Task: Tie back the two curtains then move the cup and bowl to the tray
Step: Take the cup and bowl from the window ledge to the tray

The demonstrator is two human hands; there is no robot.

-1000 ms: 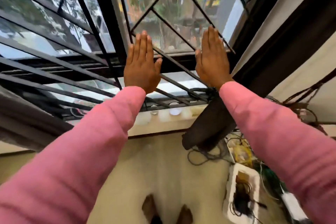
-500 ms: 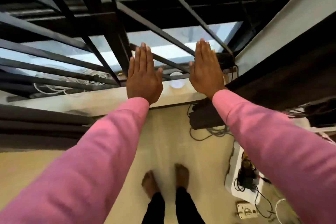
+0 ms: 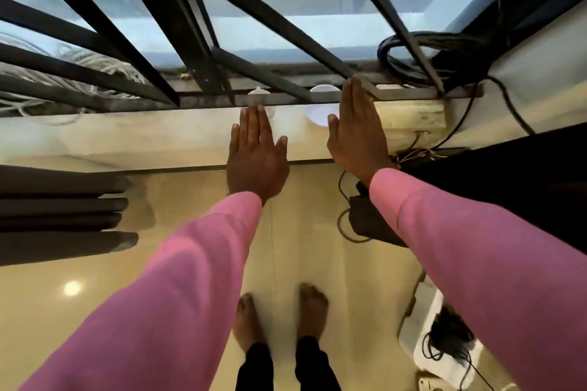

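Beyond left hand [image 3: 258,158] fingertips, blurred cup [image 3: 259,98]

A lived-in room of a home, seen at its barred window.

Black metal window bars [image 3: 178,25] cross the glass above a pale sill [image 3: 127,140]; dark curtains [image 3: 60,216] hang at the left, bare feet [image 3: 313,308] stand on a glossy cream tiled floor [image 3: 79,311], and loose cables [image 3: 422,57] coil at the window corner, with more cables in a white box [image 3: 422,320] on the floor.

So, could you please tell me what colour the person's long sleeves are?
Pink, plain and unpatterned, on both long sleeves, clearest in the head view.
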